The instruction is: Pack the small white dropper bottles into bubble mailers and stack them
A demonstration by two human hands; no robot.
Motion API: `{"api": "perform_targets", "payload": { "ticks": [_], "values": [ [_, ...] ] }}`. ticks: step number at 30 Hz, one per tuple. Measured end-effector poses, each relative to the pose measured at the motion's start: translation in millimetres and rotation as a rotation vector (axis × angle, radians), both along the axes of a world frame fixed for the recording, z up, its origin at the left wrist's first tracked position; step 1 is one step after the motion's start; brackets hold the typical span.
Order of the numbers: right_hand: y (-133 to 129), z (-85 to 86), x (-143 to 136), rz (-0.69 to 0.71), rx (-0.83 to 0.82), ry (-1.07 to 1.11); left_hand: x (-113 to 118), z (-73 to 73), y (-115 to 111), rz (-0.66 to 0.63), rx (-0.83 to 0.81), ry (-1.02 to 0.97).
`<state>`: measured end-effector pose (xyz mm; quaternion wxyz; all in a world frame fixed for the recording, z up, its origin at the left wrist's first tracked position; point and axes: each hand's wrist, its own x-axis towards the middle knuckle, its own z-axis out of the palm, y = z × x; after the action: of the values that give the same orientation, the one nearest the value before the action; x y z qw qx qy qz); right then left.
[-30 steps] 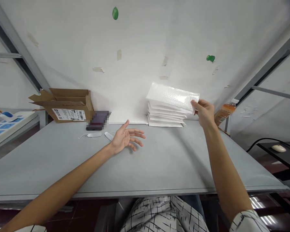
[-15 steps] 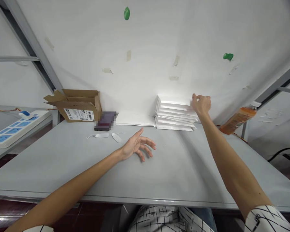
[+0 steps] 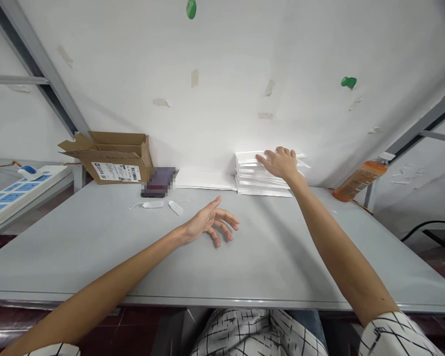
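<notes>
My right hand [image 3: 282,162] lies spread on top of a stack of flat white packets [image 3: 261,185], pressing or resting on the upper ones; some of their edges stick out unevenly. What these packets are I cannot make out. My left hand [image 3: 213,223] hovers or rests over the grey table [image 3: 222,269], fingers apart and holding nothing. Left of the stack, against the wall, lies a flat white pile [image 3: 205,180]. Two small white tags with thin strings, one left [image 3: 153,204] and one right [image 3: 175,207], lie to the left beyond my left hand.
An open cardboard box [image 3: 114,160] stands at the back left, with a dark blurred-out object [image 3: 158,182] beside it. An orange drink bottle [image 3: 360,180] leans at the back right. At the far left is a white and blue power strip [image 3: 22,190]. A white wall closes the back.
My right hand has moved left from the stack's right edge onto its top, and its fingers have spread. The stack looks lower and more pressed. My left hand keeps its pose.
</notes>
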<state>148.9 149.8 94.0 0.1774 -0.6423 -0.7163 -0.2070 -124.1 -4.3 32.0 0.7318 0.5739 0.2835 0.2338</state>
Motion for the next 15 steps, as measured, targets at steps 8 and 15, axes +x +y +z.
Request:
{"api": "perform_targets", "payload": {
  "ticks": [8,15],
  "values": [
    [2.6,-2.6,-0.9,0.009,0.053,-0.055,2.9,-2.0,-0.2,-0.006,-0.002,0.012],
    [-13.3,5.7,-0.3,-0.006,0.097,-0.096,0.9,-3.7,1.9,0.031,0.036,0.023]
  ]
}}
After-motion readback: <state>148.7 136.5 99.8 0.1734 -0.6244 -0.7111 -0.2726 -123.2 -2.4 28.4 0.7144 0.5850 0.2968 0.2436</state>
